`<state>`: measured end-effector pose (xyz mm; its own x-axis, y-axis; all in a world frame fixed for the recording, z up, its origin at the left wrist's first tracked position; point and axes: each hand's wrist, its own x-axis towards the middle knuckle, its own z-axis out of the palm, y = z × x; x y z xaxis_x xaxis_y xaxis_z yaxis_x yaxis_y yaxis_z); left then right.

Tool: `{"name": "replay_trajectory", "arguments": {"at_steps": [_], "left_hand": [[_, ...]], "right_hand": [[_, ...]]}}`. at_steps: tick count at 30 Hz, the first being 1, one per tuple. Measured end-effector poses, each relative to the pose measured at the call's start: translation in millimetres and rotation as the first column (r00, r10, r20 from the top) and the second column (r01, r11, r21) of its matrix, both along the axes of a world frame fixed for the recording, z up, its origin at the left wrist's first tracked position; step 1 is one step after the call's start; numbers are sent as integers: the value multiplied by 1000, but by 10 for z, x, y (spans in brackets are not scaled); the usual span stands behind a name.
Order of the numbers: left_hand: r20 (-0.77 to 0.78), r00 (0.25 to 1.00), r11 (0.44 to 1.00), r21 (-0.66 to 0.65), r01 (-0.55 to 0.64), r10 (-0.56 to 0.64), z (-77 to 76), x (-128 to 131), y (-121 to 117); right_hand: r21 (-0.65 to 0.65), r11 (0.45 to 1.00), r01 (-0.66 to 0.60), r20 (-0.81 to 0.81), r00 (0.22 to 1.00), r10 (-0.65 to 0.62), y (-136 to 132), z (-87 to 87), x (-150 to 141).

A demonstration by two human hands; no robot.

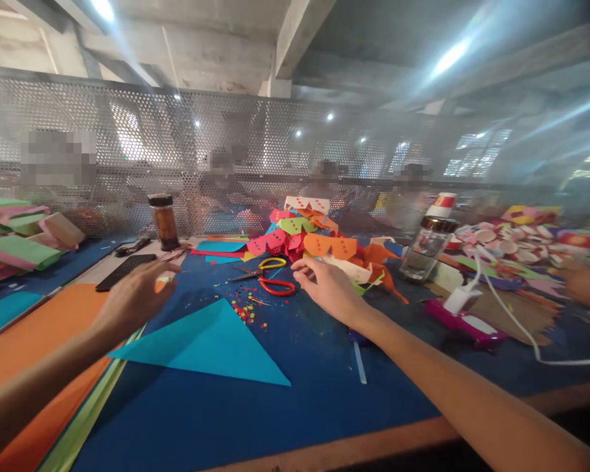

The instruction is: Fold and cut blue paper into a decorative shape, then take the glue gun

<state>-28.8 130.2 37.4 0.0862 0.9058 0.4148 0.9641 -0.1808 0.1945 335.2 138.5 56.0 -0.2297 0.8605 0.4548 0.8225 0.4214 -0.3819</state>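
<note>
My left hand (138,292) hovers by a black phone (125,272), its fingers stretched out and apart, slightly blurred. Just beside the scissors (278,286), which have one yellow and one red handle, is my right hand (328,288); its fingers are loosely bent, with nothing visible in them. Between my arms lies a blue paper triangle (211,351), flat on the table. Small coloured paper bits (246,311) are scattered past its tip. Behind the right hand rises a heap of cut paper masks (329,246) in orange, red, green and white.
On the left are orange paper sheets (54,321), a dark-filled jar (164,223) and stacked coloured paper (24,236). To the right stand a glass bottle (425,252) and a magenta power strip (465,324) with a white cable. A perforated metal screen (177,131) closes the back; another person's hand (587,285) shows far right.
</note>
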Motion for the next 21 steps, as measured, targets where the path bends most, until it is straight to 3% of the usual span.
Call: {"name": "replay_trajectory", "arguments": {"at_steps": [3,7,13,21], "left_hand": [[-5,981,979,-53,-195,195,146,-293,287],[-16,939,919,-199,-340,344,115,-480,549],[-38,897,854,-290,-431,440,-52,-575,712],[-20,852,798,-340,-497,523,-40,-685,863]], "right_hand": [[62,998,8,-54,999,-5,0,-81,100],[101,995,-18,-29,999,21,33,-131,104],[47,998,-45,-6,999,45,10,-169,89],[7,997,-75,14,997,75,-4,-223,43]]}}
